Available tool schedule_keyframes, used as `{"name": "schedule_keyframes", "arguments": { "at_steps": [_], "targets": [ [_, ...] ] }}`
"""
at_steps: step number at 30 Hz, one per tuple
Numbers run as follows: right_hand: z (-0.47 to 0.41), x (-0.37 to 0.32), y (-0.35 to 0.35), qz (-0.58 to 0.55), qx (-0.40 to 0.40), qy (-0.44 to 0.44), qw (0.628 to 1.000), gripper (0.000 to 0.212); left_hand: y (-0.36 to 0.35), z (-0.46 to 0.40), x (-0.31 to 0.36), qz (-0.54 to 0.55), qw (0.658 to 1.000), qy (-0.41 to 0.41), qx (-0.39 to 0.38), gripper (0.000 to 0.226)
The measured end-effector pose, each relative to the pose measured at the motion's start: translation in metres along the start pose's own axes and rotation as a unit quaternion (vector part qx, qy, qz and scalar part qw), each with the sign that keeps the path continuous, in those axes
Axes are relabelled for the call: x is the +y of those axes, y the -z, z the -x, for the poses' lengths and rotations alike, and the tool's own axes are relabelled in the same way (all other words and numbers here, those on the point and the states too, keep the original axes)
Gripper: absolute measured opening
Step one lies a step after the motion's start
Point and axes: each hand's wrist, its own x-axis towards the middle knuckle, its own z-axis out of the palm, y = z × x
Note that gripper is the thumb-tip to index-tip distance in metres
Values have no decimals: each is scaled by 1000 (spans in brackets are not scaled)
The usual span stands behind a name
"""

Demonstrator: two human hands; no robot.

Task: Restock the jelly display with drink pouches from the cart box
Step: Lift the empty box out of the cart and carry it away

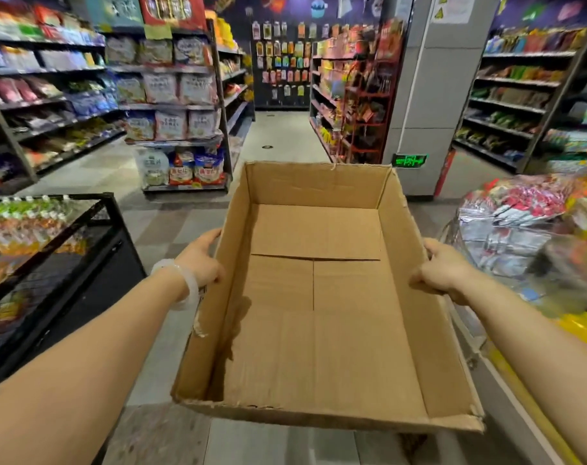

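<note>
Fig. — my view down the aisle, L to R. Far L: black wire display bin (107,209) w/ spouted drink pouches (23,223) inside, tops showing above the rim. Next: my left hand (201,260), white bangle (184,283) on the wrist, fingers curled on the L wall of the cardboard box (318,347), thumb side toward me. Centre: box held up off the floor between both hands, open top, nothing inside; bottom flaps meet at a seam, rim edges torn. R: my right hand (443,270) gripping the R wall, fingers wrapped over its top edge. Far R: heap of foil pouches (510,229) in what looks like a cart, too blurred to be sure. Handling est.: empty box = light, but thin walls will flex; grip mid-wall both sides, as here. Pouches look soft, slick; take by body, not spout.
</note>
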Motion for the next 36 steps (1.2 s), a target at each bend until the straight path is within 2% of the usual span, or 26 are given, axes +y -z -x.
{"name": "schedule_keyframes", "arguments": {
  "at_steps": [3, 9, 15, 16, 18, 20, 25, 33, 36],
  "targets": [
    [-82, -3, -13, -2, 6, -12, 1000, 53, -16, -93, 16, -3, 1000, -3, -4, 89],
    [-233, -14, -14, -10, 25, -54, 998, 45, -42, -269, 78, -30, 998, -39, -43, 88],
    [-365, -7, 12, -21, 60, -76, 995, 57, -93, -424, 147, -43, 993, -81, -74, 86],
    [-386, -1, 16, -40, 67, -83, 994, 51, -105, -447, 157, -41, 991, -88, -87, 85],
    [-433, 9, 22, -25, 89, -100, 991, 26, -132, -494, 177, -34, 988, -101, -108, 85],
    [-480, 21, 29, 0, 114, -102, 988, 17, -161, -539, 195, -27, 987, -96, -126, 85],
    [-593, 35, 55, 17, 109, -136, 985, 45, -225, -646, 248, -34, 984, -88, -151, 88],
    [-733, 69, 94, 8, 121, -200, 972, 51, -324, -798, 339, -88, 969, -120, -199, 85],
    [-785, 100, 104, -21, 153, -229, 961, 42, -380, -853, 369, -87, 961, -136, -225, 79]
  ]
}}
